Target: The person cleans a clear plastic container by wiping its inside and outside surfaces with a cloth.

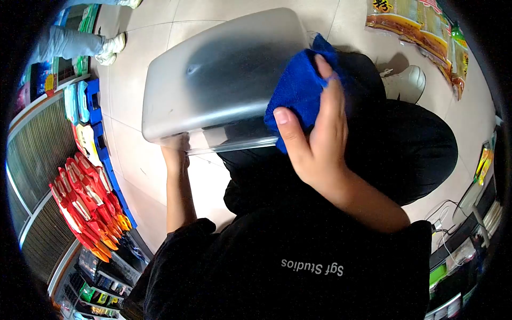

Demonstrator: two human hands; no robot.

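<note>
A clear, greyish plastic bin lies tilted across my knees, and my dark trousers show through its wall. My left hand grips the bin's lower left edge from beneath, its fingers partly hidden by the plastic. In my right hand is a blue cloth, bunched between thumb and fingers and pressed against the right end of the bin.
Red-and-white packets fill a shelf at left, beside a blue rack edge. Another person's leg stands at upper left. Large noodle-like packages lie at upper right. Cables hang at right.
</note>
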